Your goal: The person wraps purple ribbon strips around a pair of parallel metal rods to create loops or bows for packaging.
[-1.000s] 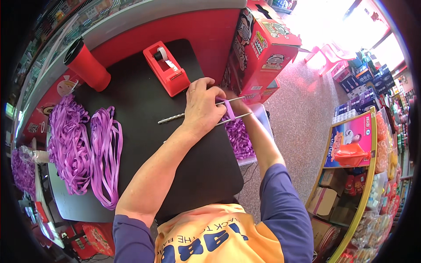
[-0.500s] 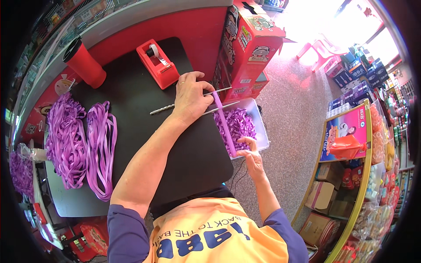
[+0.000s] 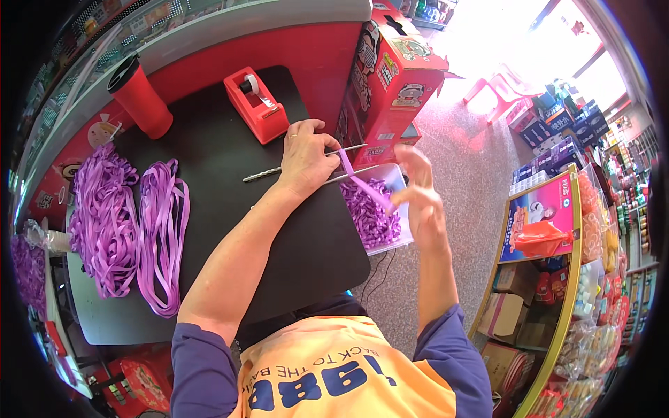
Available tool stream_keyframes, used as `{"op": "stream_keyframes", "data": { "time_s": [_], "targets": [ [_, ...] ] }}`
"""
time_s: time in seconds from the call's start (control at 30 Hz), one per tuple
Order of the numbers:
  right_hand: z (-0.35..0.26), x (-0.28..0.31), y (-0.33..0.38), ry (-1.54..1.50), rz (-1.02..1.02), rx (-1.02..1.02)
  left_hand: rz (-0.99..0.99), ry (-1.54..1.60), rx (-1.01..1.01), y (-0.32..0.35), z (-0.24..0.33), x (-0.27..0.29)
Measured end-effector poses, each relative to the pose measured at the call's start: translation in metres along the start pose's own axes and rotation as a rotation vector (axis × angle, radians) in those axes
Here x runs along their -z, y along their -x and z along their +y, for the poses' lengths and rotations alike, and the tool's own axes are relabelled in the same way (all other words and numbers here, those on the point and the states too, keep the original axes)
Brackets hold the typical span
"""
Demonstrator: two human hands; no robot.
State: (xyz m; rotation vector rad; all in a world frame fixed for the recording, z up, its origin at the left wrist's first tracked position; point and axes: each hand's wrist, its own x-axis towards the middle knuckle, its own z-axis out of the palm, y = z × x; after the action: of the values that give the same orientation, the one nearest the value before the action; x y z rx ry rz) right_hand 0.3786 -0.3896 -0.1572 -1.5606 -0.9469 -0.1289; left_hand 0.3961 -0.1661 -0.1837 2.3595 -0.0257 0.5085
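Observation:
My left hand [image 3: 304,159] rests on the black table [image 3: 230,209] near its right edge and grips two thin metal rods [image 3: 348,161] that stick out to the right. A purple ribbon strip [image 3: 364,184] runs from between the rods down to my right hand [image 3: 418,198], which pinches its lower end, blurred by motion. Below the rods, a clear plastic tray [image 3: 390,240] off the table's right edge holds a heap of curled purple ribbon pieces [image 3: 368,214].
A red tape dispenser [image 3: 255,104] and a red cup [image 3: 139,97] stand at the table's far side. Long bundles of purple ribbon [image 3: 125,223] lie on its left. A red carton [image 3: 390,76] stands right of the table; shelves with packaged goods [image 3: 557,230] line the right.
My right hand dropped to the tray and has now come back up, pulling a purple ribbon strip taut from the rods. My left hand stayed on the rods.

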Motion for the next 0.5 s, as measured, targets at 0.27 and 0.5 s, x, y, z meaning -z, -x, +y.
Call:
{"op": "stream_keyframes", "data": {
  "time_s": [0.27,0.5],
  "targets": [
    [0.067,-0.003,-0.116,-0.122,-0.14,-0.003,-0.017,-0.021,0.024,0.001,0.002,0.002],
    [0.171,-0.014,-0.107,0.045,-0.226,-0.354,-0.026,-0.018,0.005,-0.001,0.005,0.0]
  ]
}}
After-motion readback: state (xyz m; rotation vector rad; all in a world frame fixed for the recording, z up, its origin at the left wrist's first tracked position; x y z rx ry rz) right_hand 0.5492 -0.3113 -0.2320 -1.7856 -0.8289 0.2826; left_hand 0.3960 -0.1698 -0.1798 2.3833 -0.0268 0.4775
